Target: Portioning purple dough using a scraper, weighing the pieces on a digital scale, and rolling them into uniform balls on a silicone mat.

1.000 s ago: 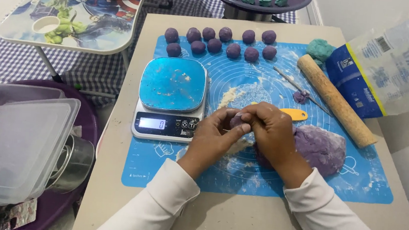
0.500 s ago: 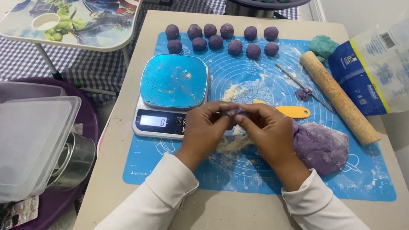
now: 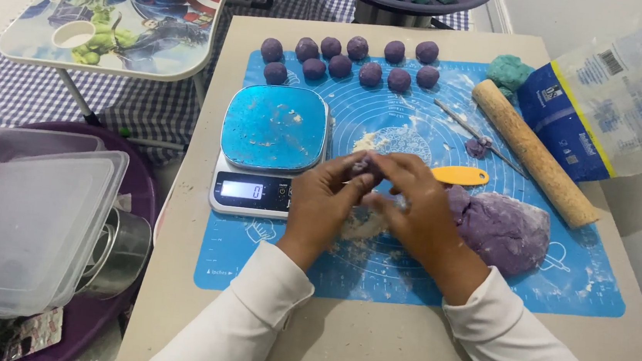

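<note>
My left hand [image 3: 324, 204] and my right hand [image 3: 421, 209] meet over the blue silicone mat [image 3: 405, 281], both pinching one small piece of purple dough [image 3: 361, 165] between the fingertips. A large lump of purple dough [image 3: 502, 229] lies on the mat just right of my right hand. Several rolled purple dough balls [image 3: 351, 61] sit in two rows at the mat's far edge. A digital kitchen scale [image 3: 271, 145] with a blue platform stands left of my left hand.
A wooden rolling pin [image 3: 534, 153], an orange-handled tool [image 3: 461, 175], a thin metal stick [image 3: 480, 136] and a teal dough lump [image 3: 509, 69] lie on the right. A flour bag [image 3: 623, 91] leans at far right. Clear plastic containers [image 3: 23, 224] sit on the left. A printed folding tray table [image 3: 119, 16] stands beyond.
Both hands have kept working the small purple piece, shifting slightly left and toward the scale. Nothing else on the mat has moved.
</note>
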